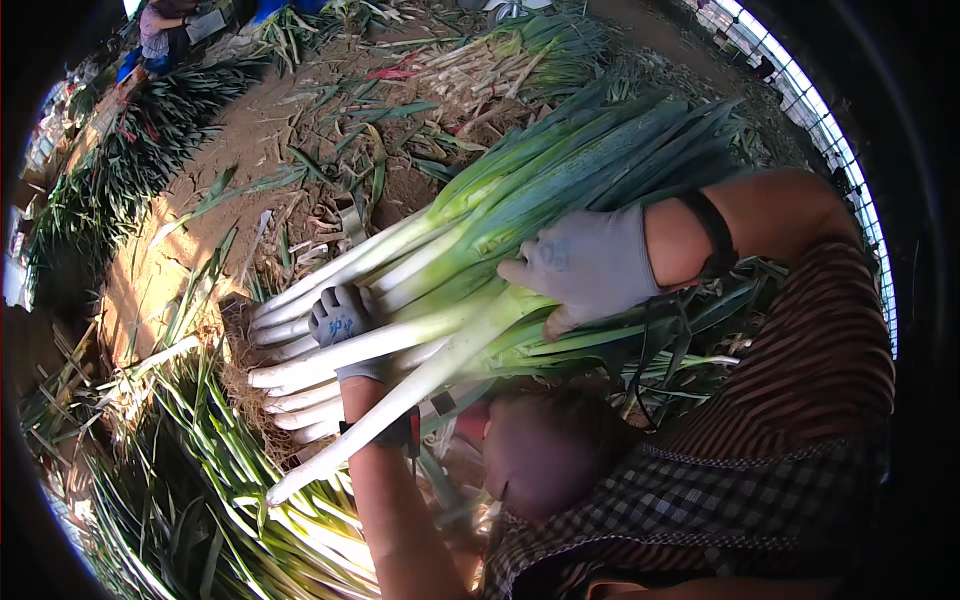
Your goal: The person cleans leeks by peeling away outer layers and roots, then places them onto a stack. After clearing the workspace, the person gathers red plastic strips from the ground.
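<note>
A bundle of leeks (405, 340) with long white stalks lies across the middle of the head view. Its roots (245, 370) are at the left, and its broad green leaves (600, 150) spread to the upper right. My left hand (341, 316), in a grey glove with dark fingertips, is closed among the white stalks. Its palm is hidden behind them. Over my left wrist slants the nearest leek (390, 410). My right hand (590, 262), also gloved, is closed round leeks where white turns to green; some fingers are hidden.
More leeks with green leaves (170, 480) lie at the lower left. A looser bunch (500, 60) is on the soil beyond. Cut leaves and husks litter the ground (310, 150). At the far left a leafy pile (150, 130) stretches towards another person (165, 30).
</note>
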A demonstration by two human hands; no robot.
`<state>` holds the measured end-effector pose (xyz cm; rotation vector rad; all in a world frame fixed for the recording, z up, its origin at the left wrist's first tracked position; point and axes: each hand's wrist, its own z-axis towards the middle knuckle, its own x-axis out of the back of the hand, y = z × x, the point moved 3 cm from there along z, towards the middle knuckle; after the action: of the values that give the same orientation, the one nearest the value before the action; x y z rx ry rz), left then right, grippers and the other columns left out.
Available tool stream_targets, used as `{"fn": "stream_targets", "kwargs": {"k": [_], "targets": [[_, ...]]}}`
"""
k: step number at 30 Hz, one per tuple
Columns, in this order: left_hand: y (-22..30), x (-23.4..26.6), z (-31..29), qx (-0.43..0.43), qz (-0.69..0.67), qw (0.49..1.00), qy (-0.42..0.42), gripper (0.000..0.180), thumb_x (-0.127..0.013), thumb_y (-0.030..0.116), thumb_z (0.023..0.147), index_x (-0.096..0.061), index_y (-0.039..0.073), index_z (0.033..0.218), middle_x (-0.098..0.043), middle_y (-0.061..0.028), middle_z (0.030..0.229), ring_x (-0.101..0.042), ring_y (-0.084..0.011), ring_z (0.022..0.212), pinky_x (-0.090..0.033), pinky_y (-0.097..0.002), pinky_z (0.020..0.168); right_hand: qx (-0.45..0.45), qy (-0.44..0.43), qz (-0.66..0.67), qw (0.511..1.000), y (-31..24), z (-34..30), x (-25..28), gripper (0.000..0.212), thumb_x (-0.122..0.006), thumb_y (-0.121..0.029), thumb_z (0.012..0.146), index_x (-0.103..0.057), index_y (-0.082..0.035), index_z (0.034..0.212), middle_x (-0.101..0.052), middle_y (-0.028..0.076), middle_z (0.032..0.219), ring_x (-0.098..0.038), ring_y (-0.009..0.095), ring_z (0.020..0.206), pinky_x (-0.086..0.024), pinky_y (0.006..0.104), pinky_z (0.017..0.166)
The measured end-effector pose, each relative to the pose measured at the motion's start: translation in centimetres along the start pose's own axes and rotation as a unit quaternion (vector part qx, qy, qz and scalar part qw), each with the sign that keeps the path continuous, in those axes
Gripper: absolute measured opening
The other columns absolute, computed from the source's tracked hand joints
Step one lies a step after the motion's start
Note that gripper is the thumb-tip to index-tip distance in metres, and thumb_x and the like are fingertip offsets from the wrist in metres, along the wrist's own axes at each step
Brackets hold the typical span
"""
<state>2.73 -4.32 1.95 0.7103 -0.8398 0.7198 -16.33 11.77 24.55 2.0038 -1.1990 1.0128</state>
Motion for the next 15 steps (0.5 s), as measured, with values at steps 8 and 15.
{"fn": "stream_targets", "kwargs": {"k": [8,15], "targets": [[-0.2,-1.1,-0.6,-0.018,0.005,1.000,0.022,0.018,-0.059,0.030,0.085,-0.057,0.014,0.092,-0.056,-0.0080,0.091,-0.055,-0.0306,0.088,-0.042,-0.0465,0.078,0.000,-0.008,-0.105,0.994,8.8,11.5,1.6,0.041,-0.056,-0.040,0.092,-0.063,-0.003,0.107,-0.068,0.018,0.097,-0.065,0.038,0.092,-0.050,0.0466,0.079],[1.3,-2.1,0.6,-0.019,0.023,0.999,0.036,0.016,-0.059,0.029,0.086,-0.055,0.014,0.088,-0.056,-0.0068,0.086,-0.056,-0.0278,0.083,-0.043,-0.0446,0.077,-0.010,-0.160,-0.043,0.986,10.8,13.4,1.7,0.057,-0.058,-0.054,0.087,-0.065,-0.002,0.110,-0.068,0.019,0.101,-0.063,0.038,0.096,-0.049,0.0472,0.082]]}}
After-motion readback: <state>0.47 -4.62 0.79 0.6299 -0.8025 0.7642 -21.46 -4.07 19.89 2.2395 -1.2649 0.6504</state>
